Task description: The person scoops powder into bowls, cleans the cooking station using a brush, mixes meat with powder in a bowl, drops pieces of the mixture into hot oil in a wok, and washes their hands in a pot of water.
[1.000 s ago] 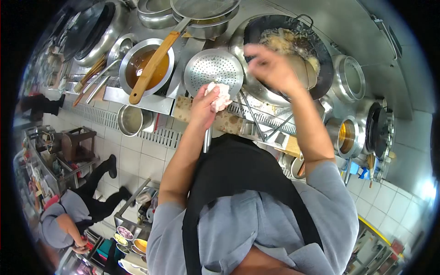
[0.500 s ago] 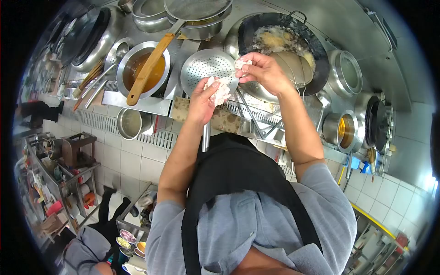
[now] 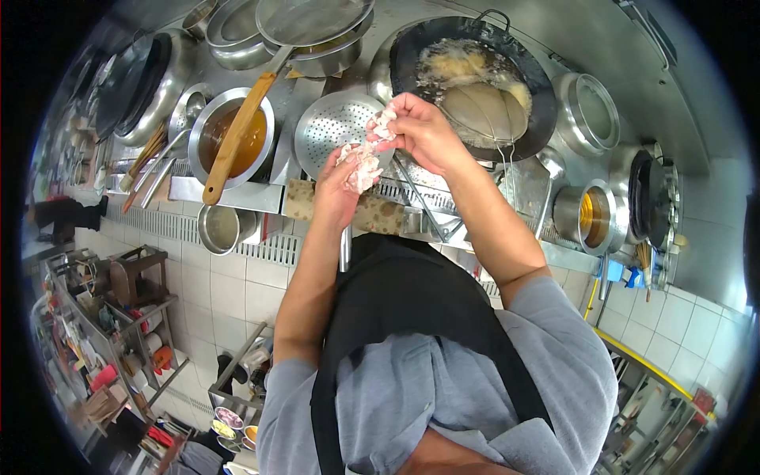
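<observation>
My left hand (image 3: 335, 199) is closed around a clump of pale pink, white-coated pieces (image 3: 362, 172) that look like floured raw meat. My right hand (image 3: 427, 136) pinches a smaller bit of the same coated meat (image 3: 383, 122) just above that clump. Both hands hover at the near edge of a perforated skimmer (image 3: 328, 123), whose handle points toward my body. Beyond my right hand, a black wok (image 3: 540, 75) holds bubbling oil with golden pieces frying (image 3: 459, 62). A wire-mesh strainer (image 3: 483, 111) rests in the wok's near side.
Left of the skimmer stands a pot of brown liquid (image 3: 207, 142) with a wooden-handled strainer (image 3: 237, 131) across it. Steel pots (image 3: 590, 119) line the right side. A small pot (image 3: 224, 229) hangs at the counter's front. Shelving (image 3: 142, 317) stands behind me at left.
My right hand, pinching its piece, has shifted toward the clump in my left hand. The view has turned slightly, and the person behind at lower left has moved mostly out of sight.
</observation>
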The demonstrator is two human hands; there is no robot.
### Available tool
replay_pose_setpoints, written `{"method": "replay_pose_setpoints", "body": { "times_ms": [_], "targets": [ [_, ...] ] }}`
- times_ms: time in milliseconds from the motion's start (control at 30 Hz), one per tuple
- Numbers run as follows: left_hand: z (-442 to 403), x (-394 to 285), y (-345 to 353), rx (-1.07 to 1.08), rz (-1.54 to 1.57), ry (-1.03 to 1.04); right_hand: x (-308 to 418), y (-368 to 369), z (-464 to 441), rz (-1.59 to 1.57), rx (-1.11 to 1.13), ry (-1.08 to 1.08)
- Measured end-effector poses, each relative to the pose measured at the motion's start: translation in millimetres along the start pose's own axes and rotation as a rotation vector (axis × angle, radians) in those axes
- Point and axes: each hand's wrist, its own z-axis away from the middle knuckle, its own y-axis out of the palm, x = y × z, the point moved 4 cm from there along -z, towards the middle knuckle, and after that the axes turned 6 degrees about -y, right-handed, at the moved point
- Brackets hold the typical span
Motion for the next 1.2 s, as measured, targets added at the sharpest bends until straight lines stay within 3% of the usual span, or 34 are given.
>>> {"method": "replay_pose_setpoints", "body": {
  "times_ms": [267,333,400,567,700,800,900,967,1033,1133,1200],
  "targets": [
    [-7,-1,-30,-0.149,-0.041,0.092,34,-41,-7,-0.311,-0.157,-0.018],
    [-8,-3,-37,-0.156,-0.03,0.057,59,-49,-7,-0.263,-0.226,-0.093],
    [-4,-2,-37,-0.184,-0.017,0.039,68,-68,-15,0.123,-0.337,-0.222],
    [3,-5,-31,-0.154,-0.018,0.028,41,-93,-31,0.313,-0.186,0.069],
    [7,-4,-37,-0.2,-0.024,0.028,56,-134,-49,0.812,-0.243,0.22],
    [11,-9,-39,-0.221,-0.016,0.033,72,-168,-68,1.463,-0.304,0.063],
    [11,-9,-39,-0.186,0.028,0.05,70,-183,-82,1.692,-0.367,0.107],
    [13,-11,-35,-0.098,0.076,0.069,63,-194,-91,1.776,-0.219,0.254],
    [14,-18,-27,-0.072,0.078,0.102,51,-223,-100,1.868,-0.183,0.27],
    [15,-22,-20,-0.066,0.024,0.116,35,-284,-110,1.987,-0.152,0.005],
    [14,-23,-20,-0.087,0.025,0.1,56,-255,-98,1.93,-0.316,-0.115]
  ]
}}
